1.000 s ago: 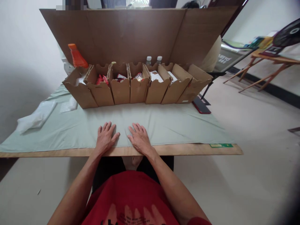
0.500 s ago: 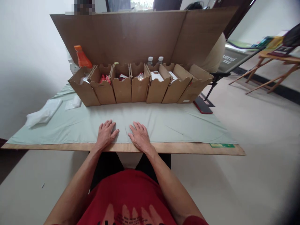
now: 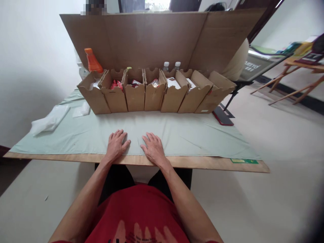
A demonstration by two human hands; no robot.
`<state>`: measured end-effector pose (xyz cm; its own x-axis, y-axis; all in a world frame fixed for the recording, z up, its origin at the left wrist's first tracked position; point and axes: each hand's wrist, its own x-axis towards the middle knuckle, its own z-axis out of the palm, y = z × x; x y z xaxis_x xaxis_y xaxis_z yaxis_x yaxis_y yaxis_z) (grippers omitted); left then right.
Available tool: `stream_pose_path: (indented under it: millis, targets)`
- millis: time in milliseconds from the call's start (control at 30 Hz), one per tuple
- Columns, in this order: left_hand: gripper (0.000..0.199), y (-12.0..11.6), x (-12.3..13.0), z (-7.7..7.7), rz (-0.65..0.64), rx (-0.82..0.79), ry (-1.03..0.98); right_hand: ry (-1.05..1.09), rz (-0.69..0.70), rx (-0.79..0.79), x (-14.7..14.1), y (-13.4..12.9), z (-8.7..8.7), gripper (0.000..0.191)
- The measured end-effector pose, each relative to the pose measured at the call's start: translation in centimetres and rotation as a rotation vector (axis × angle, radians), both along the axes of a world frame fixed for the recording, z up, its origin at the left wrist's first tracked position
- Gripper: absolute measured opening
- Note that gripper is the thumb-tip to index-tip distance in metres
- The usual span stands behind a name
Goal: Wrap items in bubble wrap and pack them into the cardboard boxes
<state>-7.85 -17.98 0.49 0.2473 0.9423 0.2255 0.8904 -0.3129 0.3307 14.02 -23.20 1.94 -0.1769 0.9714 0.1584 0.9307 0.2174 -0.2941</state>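
Note:
My left hand [image 3: 117, 145] lies palm down on the pale green cloth [image 3: 177, 135] near the table's front edge, fingers apart and holding nothing. To its right, my right hand [image 3: 154, 147] rests flat in the same way, fingers spread. Beyond both hands stands a row of several cardboard bins [image 3: 136, 98]. Red packets [image 3: 116, 85] show in one bin on the left, and white boxes [image 3: 173, 83] in one right of the middle.
A tall cardboard panel [image 3: 152, 40] rises behind the bins, with an orange bottle [image 3: 93, 61] before it. Clear plastic bags [image 3: 52, 118] lie at the left. Right of the table are a dark red-edged object [image 3: 223, 116], a folding chair [image 3: 249, 67] and a wooden stand [image 3: 291, 69].
The whole view has shifted slightly, so the table and bins appear a little further right. Both hands remain flat on the cloth.

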Motion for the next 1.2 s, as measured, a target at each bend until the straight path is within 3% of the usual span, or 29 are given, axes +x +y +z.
stream_pose_path:
  millis: [1200]
  targets:
    - [0.046,-0.15,-0.38,-0.16,-0.003,0.028,-0.009,0.008,0.000,-0.004,-0.14,-0.09,-0.18,0.048]
